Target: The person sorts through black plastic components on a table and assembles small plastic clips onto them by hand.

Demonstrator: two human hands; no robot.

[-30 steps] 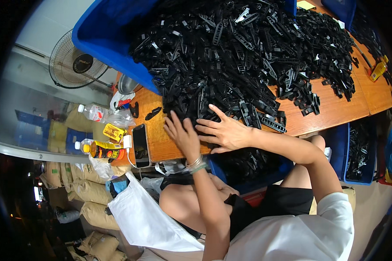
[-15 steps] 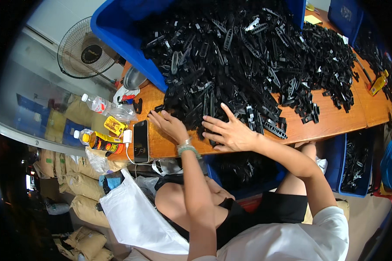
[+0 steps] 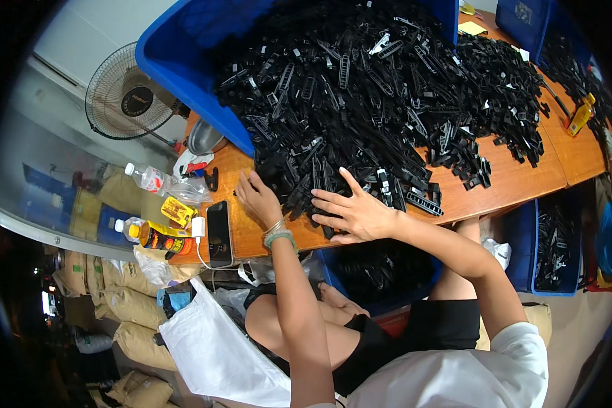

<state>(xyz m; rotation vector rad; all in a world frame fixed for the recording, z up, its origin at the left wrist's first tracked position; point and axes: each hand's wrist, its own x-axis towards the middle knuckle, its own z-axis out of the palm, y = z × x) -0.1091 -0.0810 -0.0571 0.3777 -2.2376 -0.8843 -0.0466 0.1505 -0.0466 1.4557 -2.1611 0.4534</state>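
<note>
A big heap of small black plastic parts [image 3: 360, 102], some of them ladder-shaped, spills from a tipped blue bin [image 3: 183, 75] onto the wooden table. At the heap's lower left edge is my left hand [image 3: 258, 199], fingers stretched forward and slightly apart beside the parts; I make out nothing held in it. My right hand [image 3: 360, 212] lies palm down with spread fingers on the near edge of the heap, its fingertips touching parts. What lies under the right palm is hidden.
Left of my left hand are a phone [image 3: 219, 234], a white charger [image 3: 198, 227], drink bottles [image 3: 158, 238] and a metal bowl [image 3: 205, 137]. A fan [image 3: 132, 95] stands behind them. Blue bins [image 3: 557, 289] with black parts sit below the table. A yellow bottle [image 3: 581, 115] lies at right.
My left hand has turned, its fingers now pointing more forward than left, nearer the heap. My right hand stays on the heap's edge. The whole view has shifted slightly.
</note>
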